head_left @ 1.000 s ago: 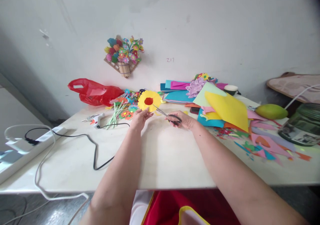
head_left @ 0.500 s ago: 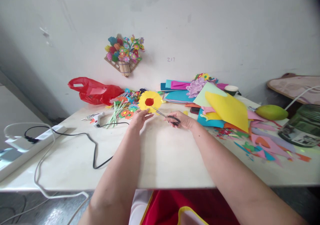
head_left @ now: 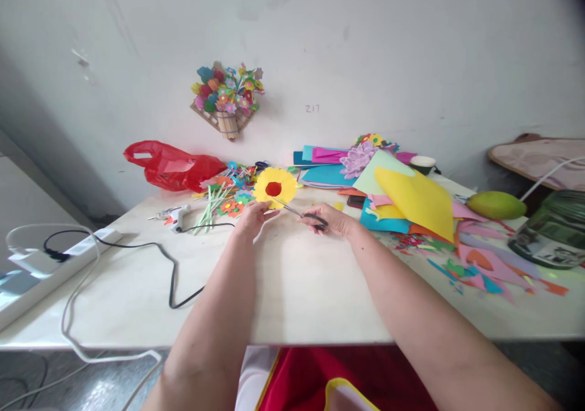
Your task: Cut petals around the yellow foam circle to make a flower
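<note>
My left hand pinches the lower edge of a round yellow paper flower with a red centre, holding it upright above the white table. My right hand is closed through the black handles of small scissors, whose blades point left and up at the flower's lower edge. Both hands are over the far middle of the table.
A glue gun with a black cord lies left, near green stems and small paper flowers. Red plastic bag behind. Coloured sheets, a yellow sheet and scraps fill the right side. Power strip at left edge; paper bouquet hangs on the wall.
The flower has shifted slightly in my left hand and the scissor blades have closed in on its lower edge; both hands stay nearly in place.
</note>
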A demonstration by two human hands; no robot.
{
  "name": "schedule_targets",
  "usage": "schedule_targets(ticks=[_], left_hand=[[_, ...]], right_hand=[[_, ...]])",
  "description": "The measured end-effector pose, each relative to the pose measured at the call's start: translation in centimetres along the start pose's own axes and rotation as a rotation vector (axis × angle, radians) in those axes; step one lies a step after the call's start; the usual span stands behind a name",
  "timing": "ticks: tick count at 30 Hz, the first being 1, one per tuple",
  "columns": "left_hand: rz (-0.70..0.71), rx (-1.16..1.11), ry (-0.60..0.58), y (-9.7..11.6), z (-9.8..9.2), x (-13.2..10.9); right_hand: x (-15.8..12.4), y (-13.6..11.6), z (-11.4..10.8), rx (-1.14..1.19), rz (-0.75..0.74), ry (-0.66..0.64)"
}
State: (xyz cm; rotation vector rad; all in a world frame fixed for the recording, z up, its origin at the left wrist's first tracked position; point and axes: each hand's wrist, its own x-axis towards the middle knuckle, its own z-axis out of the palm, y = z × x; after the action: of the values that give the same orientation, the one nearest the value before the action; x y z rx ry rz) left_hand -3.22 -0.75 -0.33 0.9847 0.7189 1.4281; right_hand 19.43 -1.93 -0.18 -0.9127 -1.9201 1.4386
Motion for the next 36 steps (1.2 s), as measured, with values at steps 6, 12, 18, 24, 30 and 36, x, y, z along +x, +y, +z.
schedule_targets(ticks=[6,12,18,24,30,36], left_hand=[[-0.012,0.0,0.006,-0.12,-0.18,0.14],[-0.008,0.018,-0.013,-0.12,-0.2,0.06],[-0.01,0.01,-0.006,-0.19,-0.3,0.16],[0.0,0.016,-0.021,-0.23,-0.37,0.19],[0.013,0.008,-0.03,-0.35,-0.44,0.25],[-0.006,-0.005,-0.007,-0.25,-0.3,0.21]], right_hand=[[0.08,0.07,-0.06,0.001,0.006,0.0],[0.01,-0.07,0.0,0.013,0.009,-0.006],[-0.13,-0.36,0.08,0.019,0.025,-0.001],[-0.13,-0.53,0.2,0.013,0.021,0.003],[-0.2,-0.62,0.32,0.037,0.016,0.011],[-0.16,-0.54,0.29,0.058,0.019,0.013]])
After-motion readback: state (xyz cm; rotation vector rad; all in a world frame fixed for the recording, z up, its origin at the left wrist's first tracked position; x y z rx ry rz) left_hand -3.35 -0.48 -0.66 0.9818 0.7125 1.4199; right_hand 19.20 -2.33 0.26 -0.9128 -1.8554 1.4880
